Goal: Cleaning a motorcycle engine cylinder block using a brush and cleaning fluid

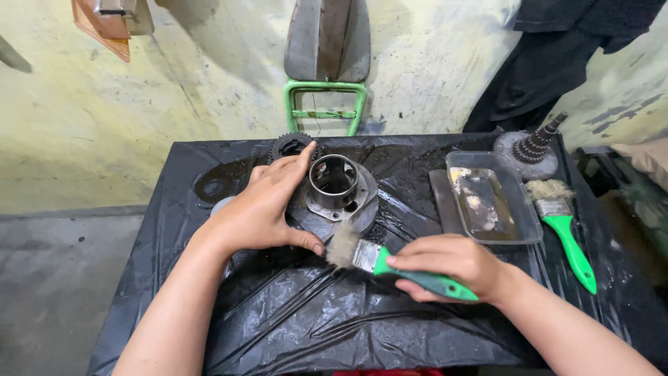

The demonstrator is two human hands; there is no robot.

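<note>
In the head view, our left hand (261,209) lay spread over the left side of the round grey metal hub with a short upright steel sleeve (339,188), fingers wide and thumb hooked under its flange, at the centre of the frame. Our right hand (452,266) was closed around the green plastic handle of a flat paintbrush with pale worn bristles (369,256), its bristles touching the hub's lower edge.

We judged the main risk to be slippage: the glossy black plastic sheet (292,320) over the table looked wet and wrinkled, so the hub could skid under brush pressure, and grime flicked from the bristles could spatter our left thumb, just beside them.

A dark toothed gear (289,144) sat behind our left hand. To the right lay a clear shallow plastic tray with murky residue (529,223), beside it a second green-handled brush (567,233), and in the upper right a stepped, ribbed metal shaft on a round base (532,150). A green tubular frame (325,104) leaned against the stained pale wall.
</note>
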